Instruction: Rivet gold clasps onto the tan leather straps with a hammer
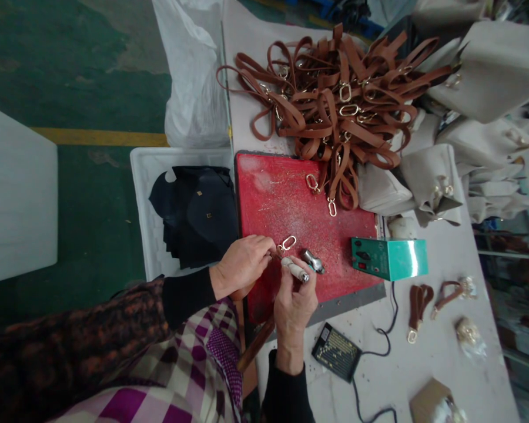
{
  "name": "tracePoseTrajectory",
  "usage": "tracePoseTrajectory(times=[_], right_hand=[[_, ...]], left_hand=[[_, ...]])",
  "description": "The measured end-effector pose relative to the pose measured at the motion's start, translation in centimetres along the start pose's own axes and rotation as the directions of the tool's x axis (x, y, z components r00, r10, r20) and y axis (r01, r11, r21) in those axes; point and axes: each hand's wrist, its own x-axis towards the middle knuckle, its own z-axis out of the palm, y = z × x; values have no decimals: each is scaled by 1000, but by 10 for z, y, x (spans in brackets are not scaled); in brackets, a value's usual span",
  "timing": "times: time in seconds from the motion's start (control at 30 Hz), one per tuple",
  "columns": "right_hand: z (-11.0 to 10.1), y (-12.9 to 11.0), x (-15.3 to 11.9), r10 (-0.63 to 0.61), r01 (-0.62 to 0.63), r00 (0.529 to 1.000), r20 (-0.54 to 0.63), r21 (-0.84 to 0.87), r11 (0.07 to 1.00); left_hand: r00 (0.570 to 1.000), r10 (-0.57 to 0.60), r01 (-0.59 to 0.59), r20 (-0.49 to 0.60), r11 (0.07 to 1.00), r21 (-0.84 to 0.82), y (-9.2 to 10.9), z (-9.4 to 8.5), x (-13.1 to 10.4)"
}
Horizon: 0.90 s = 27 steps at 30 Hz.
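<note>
Over the near left part of the red board [264, 205], my left hand [244, 264] pinches the end of a brown strap [243, 292] near its gold clasp [287, 242]. My right hand [294, 294] is closed around a white pen-like tool [295, 269], its tip at the strap by my left fingertips. The tip itself is too small to make out. A metal hammer-like head [312, 260] lies on the board just right of the tool.
Brown straps with gold clasps [326, 106] are heaped beyond the board. Beige bags [427, 176] stand at the right, behind a green box [390, 258]. A black tray [336, 352] lies nearer. At left, a white bin [145, 205] holds black pieces [203, 211].
</note>
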Motion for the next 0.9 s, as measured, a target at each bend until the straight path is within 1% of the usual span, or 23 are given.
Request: tracePoseTrajectory(times=[0.27, 0.5, 0.8, 0.9], right_hand=[[0, -5, 2, 17, -16, 999, 48, -18, 1000], [1, -9, 2, -13, 18, 999, 52, -92, 996], [1, -11, 3, -13, 18, 998, 56, -89, 996], [0, -12, 4, -38, 44, 997, 63, -96, 994]], left_hand=[[1000, -18, 18, 16, 1000, -6, 0, 0, 0], [1000, -11, 11, 16, 1000, -8, 1, 0, 0], [1000, -13, 13, 15, 1000, -9, 0, 0, 0], [1000, -8, 8, 5, 1000, -15, -1, 1, -1]])
